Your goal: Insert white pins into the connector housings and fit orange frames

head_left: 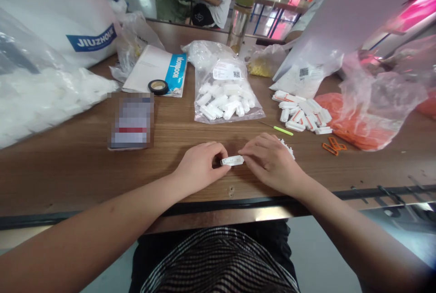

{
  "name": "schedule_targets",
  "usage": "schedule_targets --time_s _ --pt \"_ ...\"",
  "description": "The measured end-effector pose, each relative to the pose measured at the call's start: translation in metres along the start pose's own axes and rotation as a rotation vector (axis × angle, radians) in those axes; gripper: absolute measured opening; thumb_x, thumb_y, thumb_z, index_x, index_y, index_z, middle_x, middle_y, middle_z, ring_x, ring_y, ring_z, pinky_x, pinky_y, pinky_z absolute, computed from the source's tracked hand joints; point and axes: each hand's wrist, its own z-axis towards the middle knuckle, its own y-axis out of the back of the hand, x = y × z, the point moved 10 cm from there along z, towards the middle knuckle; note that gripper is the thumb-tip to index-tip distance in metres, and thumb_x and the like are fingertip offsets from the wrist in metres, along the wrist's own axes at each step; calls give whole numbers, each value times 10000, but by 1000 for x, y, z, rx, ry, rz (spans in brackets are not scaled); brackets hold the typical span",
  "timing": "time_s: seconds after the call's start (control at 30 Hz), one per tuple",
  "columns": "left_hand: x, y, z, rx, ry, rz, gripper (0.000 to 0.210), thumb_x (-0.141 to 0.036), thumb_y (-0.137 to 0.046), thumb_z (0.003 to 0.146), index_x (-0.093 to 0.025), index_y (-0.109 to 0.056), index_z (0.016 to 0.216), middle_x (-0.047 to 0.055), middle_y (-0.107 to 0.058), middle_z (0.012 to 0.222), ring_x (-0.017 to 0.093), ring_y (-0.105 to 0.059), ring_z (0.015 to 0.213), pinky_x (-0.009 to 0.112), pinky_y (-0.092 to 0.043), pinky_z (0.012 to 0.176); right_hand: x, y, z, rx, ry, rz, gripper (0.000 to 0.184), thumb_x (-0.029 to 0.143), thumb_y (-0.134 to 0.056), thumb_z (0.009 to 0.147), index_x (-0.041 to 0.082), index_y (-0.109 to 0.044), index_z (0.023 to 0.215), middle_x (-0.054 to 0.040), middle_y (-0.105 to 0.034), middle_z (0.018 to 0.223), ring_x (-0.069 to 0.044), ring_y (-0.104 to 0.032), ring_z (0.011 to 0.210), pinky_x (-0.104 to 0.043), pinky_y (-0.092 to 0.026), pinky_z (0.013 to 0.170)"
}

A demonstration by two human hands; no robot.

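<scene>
Between my two hands, just above the wooden table, is a small white plastic housing (pixel 233 161) with a row of tiny features along its face. My left hand (pixel 200 164) pinches its left end between thumb and forefinger. At its right end, the thumb and forefinger of my right hand (pixel 269 161) are pressed together; anything small between them is hidden. Some small white toothed pieces (pixel 287 148) lie partly covered behind my right hand. A pick with a lime-green handle (pixel 283 131) rests beyond them. Farther right is a pile of white housings (pixel 303 113), some with orange inserts.
A clear bag of white parts (pixel 226 97) lies ahead. To the left are a phone (pixel 132 122), a notebook (pixel 143 69), black tape (pixel 158 86) and large white bags. Orange frames (pixel 334 146) lie by a bag of orange parts (pixel 357 120). A bottle (pixel 239 22) stands behind; a person is beyond.
</scene>
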Motion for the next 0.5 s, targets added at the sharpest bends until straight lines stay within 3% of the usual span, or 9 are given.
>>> schedule_targets --time_s 0.33,0.4,0.5 --pt "0 0 0 -5 -2 -4 96 -304 -678 812 -220 -637 834 -24 -541 690 144 -494 637 289 -375 632 15 0 -6 -24 57 -111 164 252 -583 884 247 -746 867 -50 -722 951 -235 -591 859 -420 -432 777" --pt "1 -1 0 3 1 -1 93 -299 -678 811 -220 -637 836 -23 -543 689 145 -498 637 291 -376 633 -4 11 -10 -68 -18 -28 171 259 -579 891 250 -748 910 -45 -729 956 -228 -621 883 -416 -463 819" --pt "1 -1 0 14 -3 10 96 -297 -683 803 -220 -632 829 -24 -547 687 145 -500 635 295 -380 636 -67 39 -26 -168 -295 19 190 309 -578 891 230 -750 881 -58 -742 927 -220 -661 879 -394 -494 850"
